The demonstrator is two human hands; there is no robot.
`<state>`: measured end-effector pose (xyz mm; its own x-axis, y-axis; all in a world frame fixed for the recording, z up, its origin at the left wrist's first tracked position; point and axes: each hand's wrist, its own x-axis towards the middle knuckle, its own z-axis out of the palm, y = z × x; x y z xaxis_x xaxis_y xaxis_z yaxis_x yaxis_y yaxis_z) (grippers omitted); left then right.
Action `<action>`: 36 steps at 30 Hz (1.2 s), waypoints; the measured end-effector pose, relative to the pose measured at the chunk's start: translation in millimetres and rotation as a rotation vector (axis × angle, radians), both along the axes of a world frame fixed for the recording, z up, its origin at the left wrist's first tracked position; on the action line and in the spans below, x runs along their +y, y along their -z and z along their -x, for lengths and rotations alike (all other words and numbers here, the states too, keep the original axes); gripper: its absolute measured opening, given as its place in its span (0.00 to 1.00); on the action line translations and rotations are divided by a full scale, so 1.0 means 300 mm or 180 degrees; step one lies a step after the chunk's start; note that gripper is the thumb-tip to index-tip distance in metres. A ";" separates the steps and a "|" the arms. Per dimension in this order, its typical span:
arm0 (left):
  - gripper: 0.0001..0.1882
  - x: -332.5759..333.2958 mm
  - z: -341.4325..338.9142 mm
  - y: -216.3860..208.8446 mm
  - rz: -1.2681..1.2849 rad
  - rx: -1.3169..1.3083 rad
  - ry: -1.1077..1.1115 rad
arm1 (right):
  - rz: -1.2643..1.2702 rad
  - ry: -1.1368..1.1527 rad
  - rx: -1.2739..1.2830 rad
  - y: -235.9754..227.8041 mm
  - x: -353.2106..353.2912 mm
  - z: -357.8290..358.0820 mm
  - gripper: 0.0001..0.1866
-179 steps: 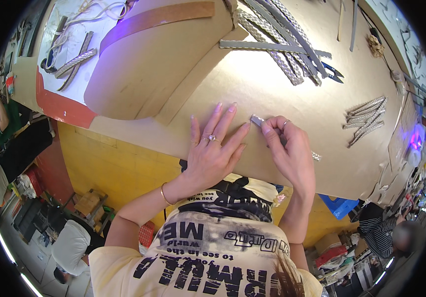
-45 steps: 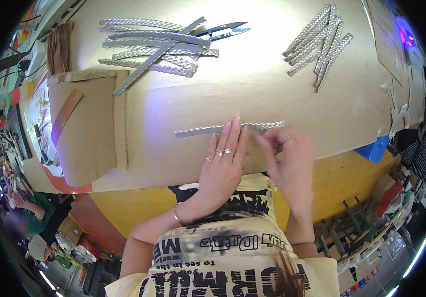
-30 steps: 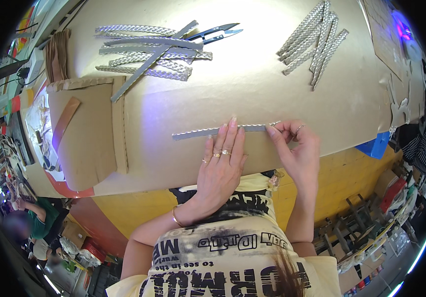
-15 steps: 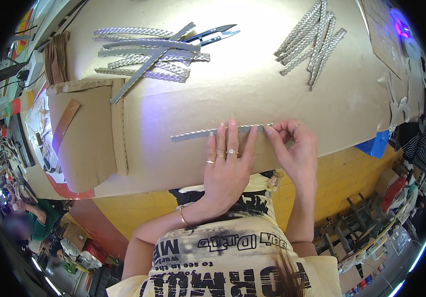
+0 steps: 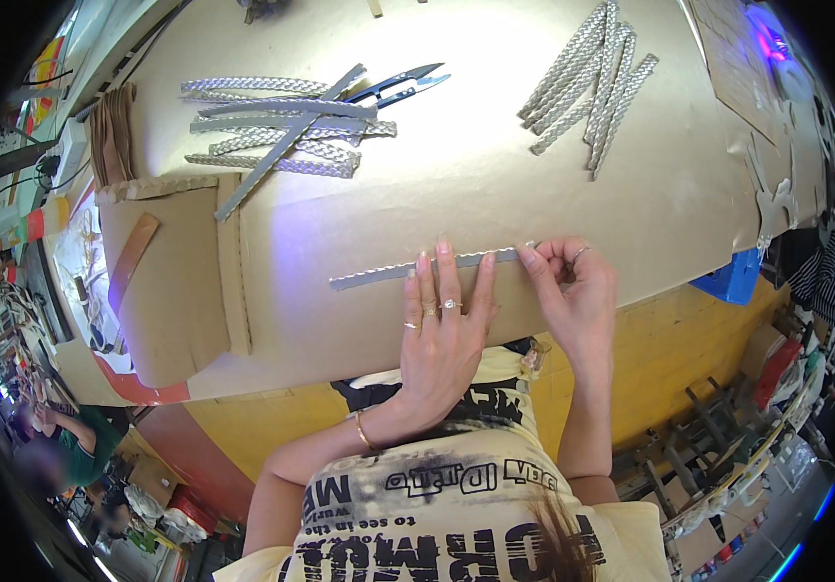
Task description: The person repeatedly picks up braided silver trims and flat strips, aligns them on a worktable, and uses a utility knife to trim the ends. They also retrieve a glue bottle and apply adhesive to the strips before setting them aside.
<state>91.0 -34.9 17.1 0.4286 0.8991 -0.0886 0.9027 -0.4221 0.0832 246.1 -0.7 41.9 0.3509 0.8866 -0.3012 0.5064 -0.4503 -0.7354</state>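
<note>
A narrow grey strip with a pale braided edge [image 5: 369, 276] lies crosswise on the brown-covered table in front of me. My left hand [image 5: 442, 344] rests over its middle, fingers stretched and apart, the fingertips pressing on it. At the strip's right end, my right hand [image 5: 580, 301] pinches it between thumb and forefinger; the other fingers are curled in. The very tip of that end is partly hidden by the fingers.
Several braided strips [image 5: 281, 145] are heaped at the back left, beside black thread snips [image 5: 400, 83]. Another bundle of braided strips [image 5: 587, 82] lies back right. A brown cardboard piece [image 5: 180, 310] with a tan strip [image 5: 134, 254] sits left. A blue bin [image 5: 733, 278] stands right.
The view has shifted slightly, so the heaps and cardboard appear a little lower and leftward. Both hands keep their places on the strip.
</note>
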 end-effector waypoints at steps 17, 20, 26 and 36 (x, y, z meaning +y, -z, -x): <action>0.33 0.000 -0.002 0.001 -0.0070 0.0094 -0.0004 | -0.0322 0.0187 -0.0828 0.002 -0.021 0.036 0.08; 0.33 -0.001 -0.003 0.003 -0.0135 0.0101 -0.0038 | -0.0683 0.0009 -0.0934 0.034 -0.057 0.039 0.14; 0.33 -0.008 -0.003 0.008 -0.0292 0.0198 -0.0037 | -0.0999 -0.0978 -0.2558 0.099 -0.143 0.060 0.30; 0.37 -0.033 0.225 0.006 0.0495 -0.0869 -0.0811 | -0.0804 -0.1044 -0.2595 0.070 -0.150 0.072 0.27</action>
<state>23.6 -44.7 15.2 0.2203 0.9645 -0.1457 0.9127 -0.1511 0.3796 224.4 -45.6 21.0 0.0887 0.9853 0.1459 0.9863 -0.0665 -0.1508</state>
